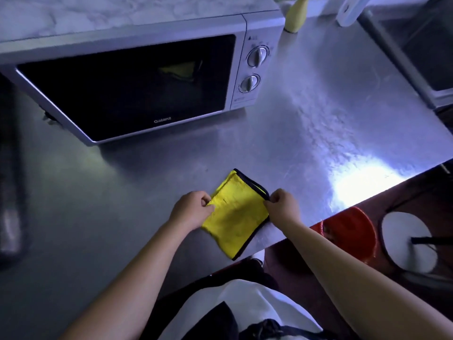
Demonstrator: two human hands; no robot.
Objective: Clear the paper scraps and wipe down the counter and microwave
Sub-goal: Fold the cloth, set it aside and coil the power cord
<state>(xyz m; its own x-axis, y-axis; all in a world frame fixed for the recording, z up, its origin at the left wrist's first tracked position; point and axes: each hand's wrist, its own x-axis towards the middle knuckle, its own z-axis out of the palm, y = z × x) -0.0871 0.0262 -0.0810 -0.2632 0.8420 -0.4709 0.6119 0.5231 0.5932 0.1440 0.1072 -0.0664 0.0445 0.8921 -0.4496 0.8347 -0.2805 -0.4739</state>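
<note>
A folded yellow cloth (236, 214) with a dark border lies on the steel counter (306, 123) near its front edge. My left hand (192, 209) pinches the cloth's left edge. My right hand (284, 207) pinches its right corner by the dark border. A silver microwave (255, 28) with a dark door and two dials stands at the back left, door closed. No paper scraps show on the counter.
A yellow bottle (295, 17) and a pale container (349, 11) stand at the back. A sink (416, 45) lies at the right. Below the counter edge sit a red bucket (350, 229) and a white round stool (407, 241). A dark object (9, 192) lies along the left edge.
</note>
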